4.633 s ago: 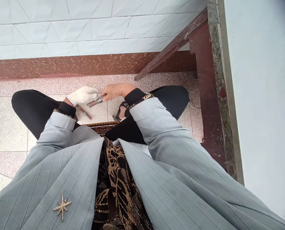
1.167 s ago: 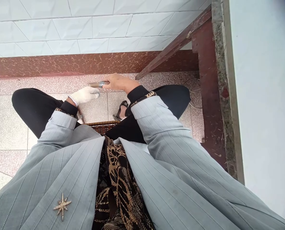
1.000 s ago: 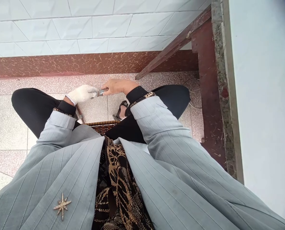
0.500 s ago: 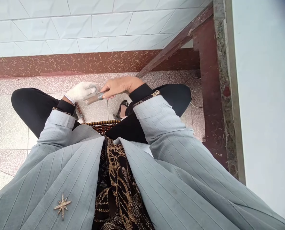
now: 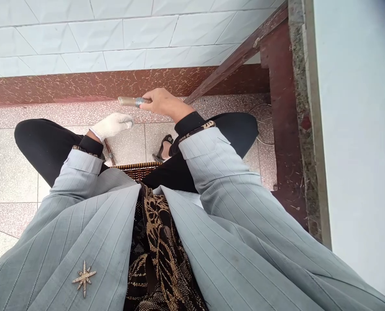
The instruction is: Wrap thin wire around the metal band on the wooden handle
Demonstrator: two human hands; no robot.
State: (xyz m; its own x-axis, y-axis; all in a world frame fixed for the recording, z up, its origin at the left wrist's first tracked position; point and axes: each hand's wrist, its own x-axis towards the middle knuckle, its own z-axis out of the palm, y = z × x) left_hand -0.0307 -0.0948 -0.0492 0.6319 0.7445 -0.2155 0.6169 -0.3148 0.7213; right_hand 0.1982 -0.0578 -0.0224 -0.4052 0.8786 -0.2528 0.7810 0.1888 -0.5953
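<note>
My right hand [image 5: 162,103], bare, is closed round a short light-brown wooden handle [image 5: 127,101] with a silvery band like wound wire next to my fingers. The handle points left, and whatever lies inside my palm is hidden. Below and to the left is my left hand [image 5: 113,125] in a white knitted glove, its fingers curled together. I cannot make out whether anything is pinched in them. The two hands are apart. Under the gloved wrist, a brown stick-like tool [image 5: 108,152] leans or lies near the floor, partly hidden by my sleeve.
A woven basket or seat edge [image 5: 137,172] shows between my legs. My shoe [image 5: 163,147] rests on the speckled tile floor [image 5: 7,162]. A dark red wooden beam [image 5: 231,60] slants at the right, beside a post [image 5: 285,112]. White tiles [image 5: 150,34] cover the wall ahead.
My right hand has lifted the handle up and away from the gloved hand, and it now lies more level. My left hand has stayed nearly in place.
</note>
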